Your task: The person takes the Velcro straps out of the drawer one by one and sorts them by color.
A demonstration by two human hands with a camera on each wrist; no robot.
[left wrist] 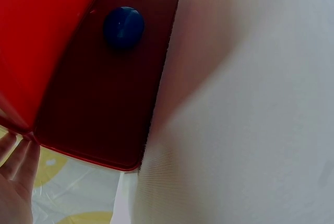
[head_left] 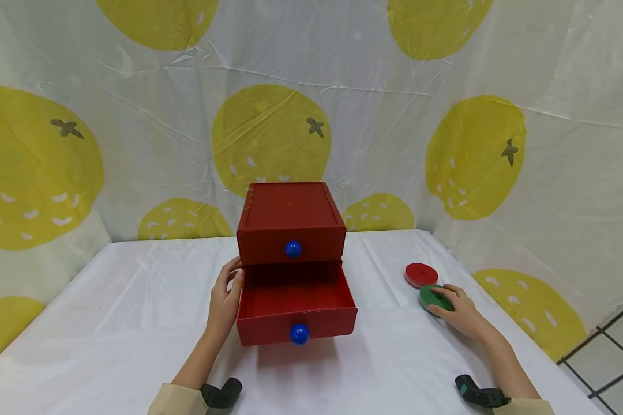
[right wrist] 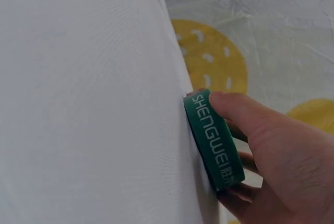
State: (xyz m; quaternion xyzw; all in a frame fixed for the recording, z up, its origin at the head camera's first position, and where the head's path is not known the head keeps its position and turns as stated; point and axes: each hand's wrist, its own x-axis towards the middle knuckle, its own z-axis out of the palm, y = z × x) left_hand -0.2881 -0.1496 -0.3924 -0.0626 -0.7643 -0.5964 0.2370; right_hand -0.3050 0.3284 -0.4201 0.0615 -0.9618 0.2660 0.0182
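1. Left hand (head_left: 225,302): sits at about 8 o'clock of the red drawer unit (head_left: 291,207), fingers fairly straight and touching its side, not wrapped round anything I can see. With a touch that light, I reckon a bump could skid the unit across the table (head_left: 384,363).

2. Upper drawer (head_left: 265,248) is pushed in, but the lower drawer (head_left: 267,331) is pulled well out toward 6 o'clock. Lean on its front panel and it could probably sag or pop out, imo.

3. Red roll (head_left: 420,274): at 11 o'clock of the green roll (head_left: 436,297), just beside it, can't tell if they're touching. Drag the green one carelessly and the red one likely gets shoved along.

4. Green roll: on the table, roughly 3 to 4 o'clock of the unit. Can't tell whether an edge is off the cloth.

5. Right hand (head_left: 464,314): at 4 o'clock of the green roll, part-closed to its width, thumb on the rim and fingers curled round the other side. Smooth-looking rim, so a loose pinch might let it slip and roll off.
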